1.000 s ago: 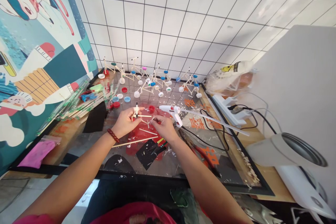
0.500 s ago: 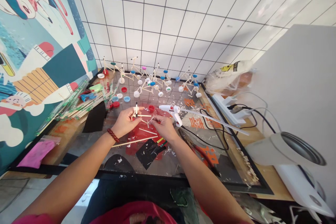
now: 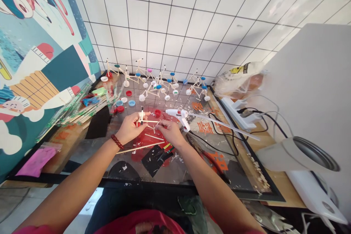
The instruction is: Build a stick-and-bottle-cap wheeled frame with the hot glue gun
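Over the red patch in the middle of the table, my left hand (image 3: 131,128) pinches a small frame of pale sticks (image 3: 150,121) with a black-tipped upright stick. My right hand (image 3: 168,131) is closed at the other end of the same frame, fingertips together on its thin sticks. Just behind my right hand lies a white glue gun (image 3: 179,115) with a long clear glue stick in its rear. A red cap (image 3: 157,112) sits to the left of the gun's nozzle. Loose sticks (image 3: 141,147) and a black sheet (image 3: 152,161) lie below my hands.
Stick figures with coloured caps (image 3: 158,87) stand along the back wall. At left are bundled sticks (image 3: 79,111) and a pink packet (image 3: 37,161). Pliers (image 3: 212,162), black cable (image 3: 219,140) and a white power strip (image 3: 238,111) lie at right. A grey-white lamp-like cylinder (image 3: 296,153) stands beyond.
Both hands have stayed almost in place on the stick frame. The black-tipped stick has shifted very slightly, and the whole view has moved a little.
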A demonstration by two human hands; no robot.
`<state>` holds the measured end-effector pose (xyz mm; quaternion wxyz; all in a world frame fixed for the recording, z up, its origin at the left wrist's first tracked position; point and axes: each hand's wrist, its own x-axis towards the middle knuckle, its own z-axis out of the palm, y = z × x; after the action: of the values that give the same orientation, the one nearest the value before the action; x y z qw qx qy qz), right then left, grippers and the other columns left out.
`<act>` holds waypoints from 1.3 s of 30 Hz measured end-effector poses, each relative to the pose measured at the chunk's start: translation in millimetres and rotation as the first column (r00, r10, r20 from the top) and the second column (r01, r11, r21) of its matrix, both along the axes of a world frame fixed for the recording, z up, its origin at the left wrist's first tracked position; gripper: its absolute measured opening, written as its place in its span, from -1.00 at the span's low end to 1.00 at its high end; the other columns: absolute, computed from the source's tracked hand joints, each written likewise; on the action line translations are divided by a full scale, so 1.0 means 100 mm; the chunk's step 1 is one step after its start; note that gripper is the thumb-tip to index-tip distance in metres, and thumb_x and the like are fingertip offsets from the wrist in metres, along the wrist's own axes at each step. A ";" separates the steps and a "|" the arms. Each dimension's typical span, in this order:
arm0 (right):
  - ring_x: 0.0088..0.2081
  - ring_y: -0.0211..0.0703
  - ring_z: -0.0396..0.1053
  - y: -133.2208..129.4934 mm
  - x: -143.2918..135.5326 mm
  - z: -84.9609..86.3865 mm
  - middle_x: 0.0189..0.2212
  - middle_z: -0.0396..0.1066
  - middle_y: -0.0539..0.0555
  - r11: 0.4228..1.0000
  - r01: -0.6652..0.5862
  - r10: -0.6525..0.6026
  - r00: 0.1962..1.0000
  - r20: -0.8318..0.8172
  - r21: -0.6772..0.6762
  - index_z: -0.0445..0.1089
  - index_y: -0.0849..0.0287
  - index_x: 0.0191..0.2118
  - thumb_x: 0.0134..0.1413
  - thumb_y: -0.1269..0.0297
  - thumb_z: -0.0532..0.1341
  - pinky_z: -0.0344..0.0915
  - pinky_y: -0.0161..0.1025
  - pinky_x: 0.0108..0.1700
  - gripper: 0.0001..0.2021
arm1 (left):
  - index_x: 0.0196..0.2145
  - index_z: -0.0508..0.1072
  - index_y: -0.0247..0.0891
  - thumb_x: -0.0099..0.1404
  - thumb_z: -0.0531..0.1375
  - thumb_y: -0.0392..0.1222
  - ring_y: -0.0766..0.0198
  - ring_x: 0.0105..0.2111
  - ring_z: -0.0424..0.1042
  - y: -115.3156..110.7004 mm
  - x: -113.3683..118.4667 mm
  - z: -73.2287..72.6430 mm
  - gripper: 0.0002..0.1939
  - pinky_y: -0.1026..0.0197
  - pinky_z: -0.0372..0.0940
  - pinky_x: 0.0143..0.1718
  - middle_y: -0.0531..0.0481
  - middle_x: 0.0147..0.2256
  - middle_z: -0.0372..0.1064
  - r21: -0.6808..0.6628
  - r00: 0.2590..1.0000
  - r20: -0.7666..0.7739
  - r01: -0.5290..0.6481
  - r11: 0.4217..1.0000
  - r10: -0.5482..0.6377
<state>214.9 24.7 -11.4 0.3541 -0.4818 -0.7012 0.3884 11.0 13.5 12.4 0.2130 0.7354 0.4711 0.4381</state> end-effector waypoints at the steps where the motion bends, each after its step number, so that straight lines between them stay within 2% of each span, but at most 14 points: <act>1: -0.43 -0.23 0.31 0.00 0.00 0.00 -0.56 0.40 -0.06 1.000 0.000 0.000 1.000 0.004 0.001 0.46 0.15 -0.52 0.08 0.23 0.17 0.19 -0.32 -0.30 -0.77 | -0.09 0.52 -0.25 0.18 0.22 -0.23 0.24 -0.31 0.53 0.00 0.00 0.00 -0.68 0.16 0.43 -0.13 -0.01 -0.30 0.54 0.004 1.000 -0.001 0.001 1.000 -0.001; 6: -0.45 -0.24 0.28 0.02 0.00 -0.01 -0.59 0.36 -0.07 1.000 0.005 -0.005 1.000 0.030 -0.010 0.45 0.15 -0.53 0.09 0.18 0.18 0.19 -0.32 -0.30 -0.75 | -0.07 0.51 -0.24 0.19 0.22 -0.23 0.25 -0.32 0.52 0.01 -0.01 -0.01 -0.68 0.17 0.42 -0.13 0.00 -0.29 0.55 0.008 1.000 -0.022 0.002 1.000 -0.002; 21: -0.32 -0.18 0.39 0.01 0.01 0.00 -0.50 0.48 -0.04 1.000 0.006 -0.005 0.999 0.045 -0.024 0.50 0.15 -0.49 0.16 0.17 0.17 0.24 -0.26 -0.12 -0.72 | -0.12 0.52 -0.22 0.19 0.23 -0.24 0.23 -0.30 0.52 0.01 -0.01 0.01 -0.73 0.16 0.42 -0.14 -0.02 -0.28 0.53 0.012 1.000 -0.023 0.014 1.000 -0.013; 39: -0.34 -0.18 0.39 0.00 0.01 0.00 -0.47 0.49 -0.03 1.000 0.007 -0.007 1.000 0.016 -0.017 0.52 0.14 -0.43 0.12 0.16 0.19 0.26 -0.29 -0.20 -0.76 | -0.07 0.51 -0.22 0.18 0.22 -0.25 0.23 -0.31 0.51 0.00 -0.02 0.00 -0.67 0.16 0.41 -0.12 -0.01 -0.28 0.53 0.019 1.000 -0.030 0.003 1.000 -0.002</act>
<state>216.4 25.2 -11.6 0.3458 -0.4904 -0.6988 0.3894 9.1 13.9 12.1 0.1997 0.7442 0.4692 0.4313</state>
